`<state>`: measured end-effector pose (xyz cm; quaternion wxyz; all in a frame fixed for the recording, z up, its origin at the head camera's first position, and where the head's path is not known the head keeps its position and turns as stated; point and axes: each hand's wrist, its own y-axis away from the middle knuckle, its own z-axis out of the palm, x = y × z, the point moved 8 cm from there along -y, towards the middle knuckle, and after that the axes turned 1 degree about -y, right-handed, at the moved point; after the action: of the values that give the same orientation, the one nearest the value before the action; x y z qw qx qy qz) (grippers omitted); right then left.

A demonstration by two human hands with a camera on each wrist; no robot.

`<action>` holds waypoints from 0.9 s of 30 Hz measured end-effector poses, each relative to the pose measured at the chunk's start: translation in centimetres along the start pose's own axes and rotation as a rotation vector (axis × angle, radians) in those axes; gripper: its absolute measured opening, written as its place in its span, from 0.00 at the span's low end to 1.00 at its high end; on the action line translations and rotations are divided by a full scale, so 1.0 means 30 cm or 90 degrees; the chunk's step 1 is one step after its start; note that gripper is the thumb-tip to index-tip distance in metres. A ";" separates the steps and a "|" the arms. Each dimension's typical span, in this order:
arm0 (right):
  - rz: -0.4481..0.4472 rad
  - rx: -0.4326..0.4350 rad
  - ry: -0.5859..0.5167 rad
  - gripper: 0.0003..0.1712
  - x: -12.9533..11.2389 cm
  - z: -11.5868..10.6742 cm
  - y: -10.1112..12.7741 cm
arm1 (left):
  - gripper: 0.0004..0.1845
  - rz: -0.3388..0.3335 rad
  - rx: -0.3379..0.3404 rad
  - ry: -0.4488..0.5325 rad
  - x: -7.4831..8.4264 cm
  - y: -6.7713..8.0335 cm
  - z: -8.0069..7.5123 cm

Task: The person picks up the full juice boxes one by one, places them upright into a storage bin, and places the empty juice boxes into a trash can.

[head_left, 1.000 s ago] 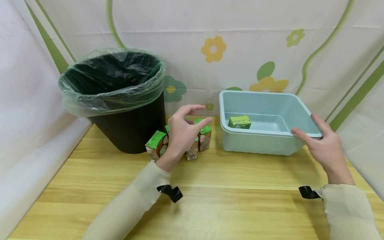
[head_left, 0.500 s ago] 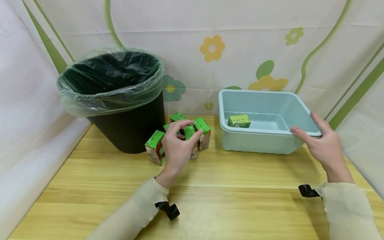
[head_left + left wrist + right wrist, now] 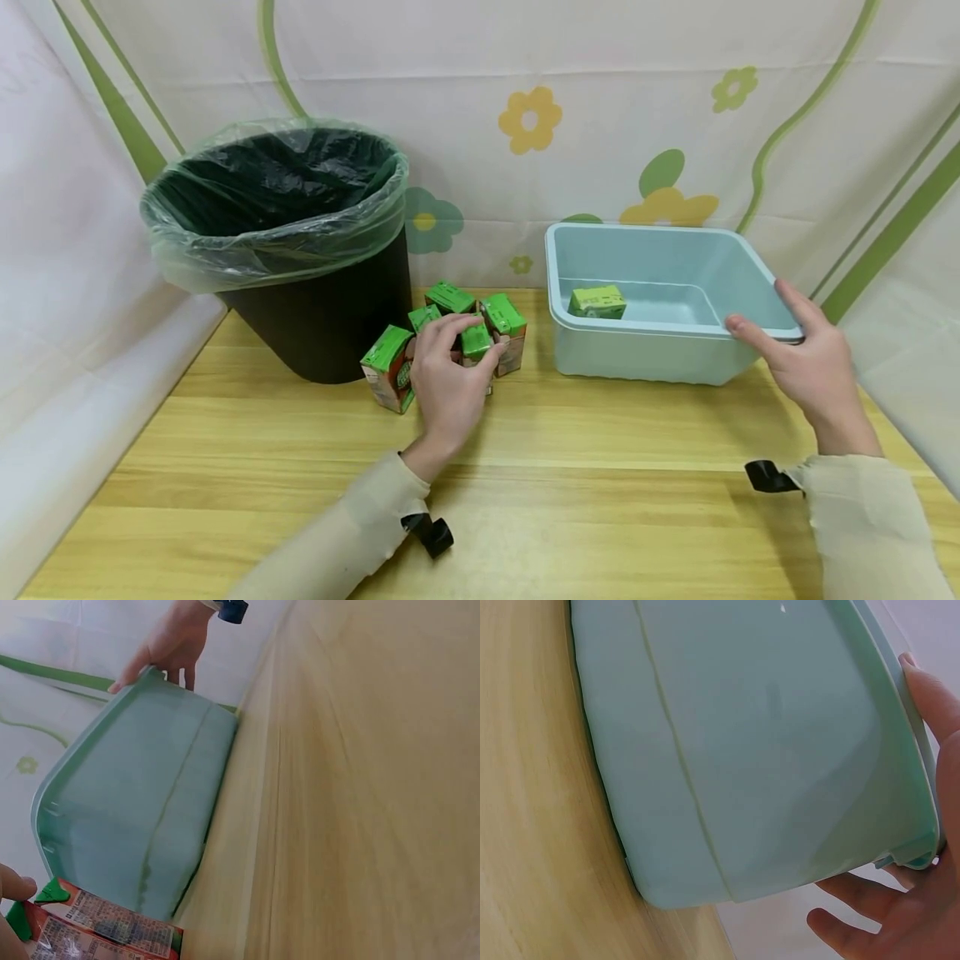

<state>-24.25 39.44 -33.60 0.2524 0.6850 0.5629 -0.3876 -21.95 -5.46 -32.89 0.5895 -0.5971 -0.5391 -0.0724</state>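
Observation:
My left hand (image 3: 450, 387) is at a cluster of small drink cartons with green tops. Its thumb and fingers close around one drink carton (image 3: 476, 340), which still stands among the others. Beside it are a carton (image 3: 504, 321) on the right, another carton (image 3: 387, 367) on the left, and more behind, partly covered by the hand. In the left wrist view, printed carton sides (image 3: 112, 926) show at the lower left. My right hand (image 3: 817, 379) grips the right front corner of a pale blue plastic tub (image 3: 637, 354), thumb over the rim. One green carton (image 3: 597, 302) lies inside the tub.
A black trash bin (image 3: 322, 325) lined with a translucent green bag (image 3: 300, 258) stands at the back left, close to the cartons. Behind everything hangs a flowered white curtain (image 3: 465, 125). All stands on a wooden table (image 3: 570, 492).
My left hand has come down and slightly toward me onto the cartons, and its thumb and fingers have closed around one. The right hand keeps its hold on the tub.

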 end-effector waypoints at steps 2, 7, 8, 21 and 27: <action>0.000 0.001 0.000 0.51 0.000 -0.001 0.000 | 0.19 0.009 0.001 -0.010 0.000 0.001 0.004; 0.001 0.005 0.002 0.52 0.001 -0.002 0.001 | 0.15 0.045 0.008 -0.023 0.010 0.005 0.005; 0.001 0.005 0.003 0.52 0.002 -0.003 0.001 | 0.14 0.055 0.011 -0.026 0.013 0.007 0.004; 0.001 0.007 0.003 0.52 -0.001 -0.009 0.004 | 0.14 0.170 -0.006 -0.007 0.046 0.035 -0.026; 0.011 0.000 0.004 0.52 0.000 -0.001 0.002 | 0.14 0.186 -0.095 0.034 0.040 0.045 -0.052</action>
<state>-24.19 39.45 -33.59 0.2537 0.6912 0.5576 -0.3834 -19.62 -5.62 -32.40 0.5617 -0.7094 -0.4238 -0.0416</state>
